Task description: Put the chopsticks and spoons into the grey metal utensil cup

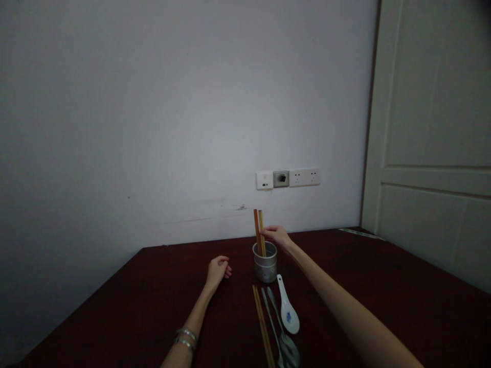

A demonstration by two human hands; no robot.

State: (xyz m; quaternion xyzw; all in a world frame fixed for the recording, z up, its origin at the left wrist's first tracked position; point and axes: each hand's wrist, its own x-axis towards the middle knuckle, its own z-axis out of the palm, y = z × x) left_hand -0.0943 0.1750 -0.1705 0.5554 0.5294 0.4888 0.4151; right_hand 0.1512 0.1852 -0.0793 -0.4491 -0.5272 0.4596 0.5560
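Observation:
A metal cup [265, 270] stands upright on the table, with several wooden chopsticks [257, 225] leaning in it and rising above its rim. My right hand [277, 236] is over the cup's right side, its fingertips pinched on a chopstick. To the left of the cup, my left hand [219, 269] rests on the table with its fingers loosely curled and nothing visible in them. In front of the cup lie a pair of chopsticks [263, 327], long-handled metal spoons [289, 351], and a white ceramic soup spoon [289, 318] with a blue mark.
The dark red table [153, 296] meets a pale wall [192, 128] at the back. Sockets and switch plates [305, 177] sit low on that wall. At right rises a panelled door [433, 102], and a thin patterned strip [362, 234] lies near the table's back right edge.

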